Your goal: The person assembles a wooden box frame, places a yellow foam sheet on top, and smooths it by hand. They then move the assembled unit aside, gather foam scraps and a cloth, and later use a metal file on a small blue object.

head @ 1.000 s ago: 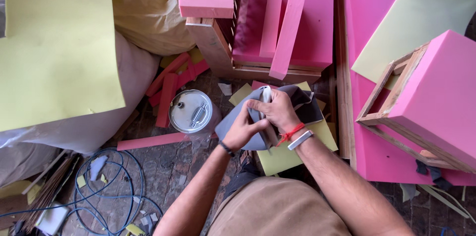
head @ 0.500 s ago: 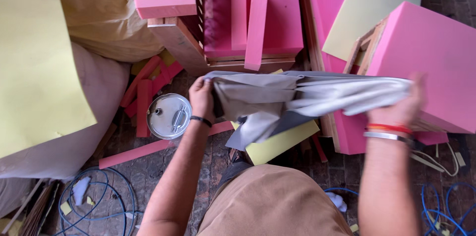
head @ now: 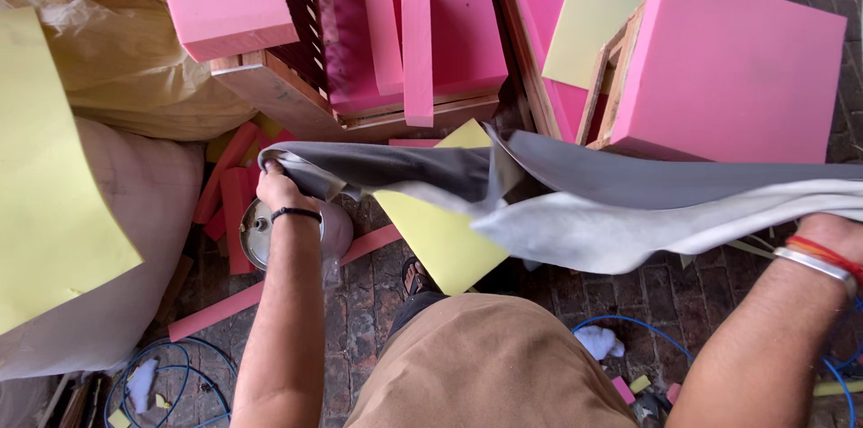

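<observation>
We look down on a brick floor (head: 378, 302) crowded with foam offcuts and wooden frames. Stretched across the middle of the view is a grey cloth (head: 575, 194), pale on its underside, pulled out between our two hands. Our left hand (head: 280, 187), at nine o'clock from the cloth's middle, is closed around the bunched left end, a black band on its wrist. Our right hand (head: 831, 232), at three o'clock near the picture's edge, is mostly covered by the cloth's other end, so we cannot tell how its fingers sit; red and silver bangles (head: 822, 259) circle that wrist. Just under the left hand stands a round metal tin (head: 261, 232). A yellow foam sheet (head: 440, 230) lies below the cloth at six o'clock. At twelve o'clock a pink foam block (head: 422, 23) rests on a wooden frame with two pink strips on top, and at two o'clock sits another pink block (head: 733, 68). A blue cable (head: 629, 325) loops over the floor near our knees.
</observation>
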